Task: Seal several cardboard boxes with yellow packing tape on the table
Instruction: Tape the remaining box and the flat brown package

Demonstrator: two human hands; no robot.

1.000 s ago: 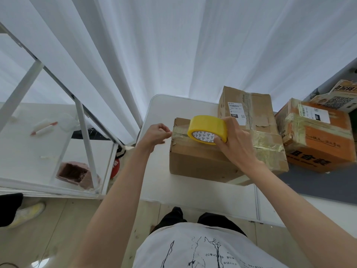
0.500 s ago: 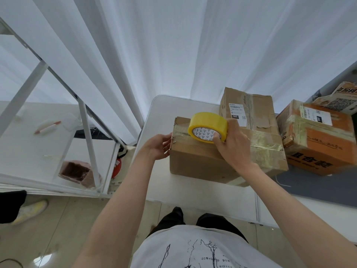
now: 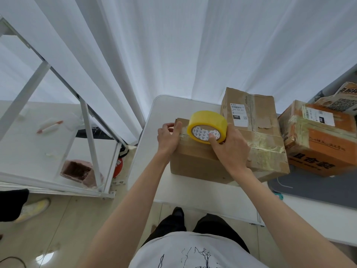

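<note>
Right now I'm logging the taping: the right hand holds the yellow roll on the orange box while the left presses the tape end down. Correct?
Not quite. The head view shows the right hand holding the roll on the plain brown box, not the orange box. The left hand does press the tape end.

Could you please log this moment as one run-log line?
left hand: presses tape end on box | right hand: holds tape roll on box top

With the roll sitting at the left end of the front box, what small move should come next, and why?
Probably draw the tape roll rightward along the top of the front box. The left hand lies on the box's left top edge, seemingly pinning the tape's start, and the right hand grips the roll with the thumb in its core, so the strip appears ready to be drawn out.
</note>
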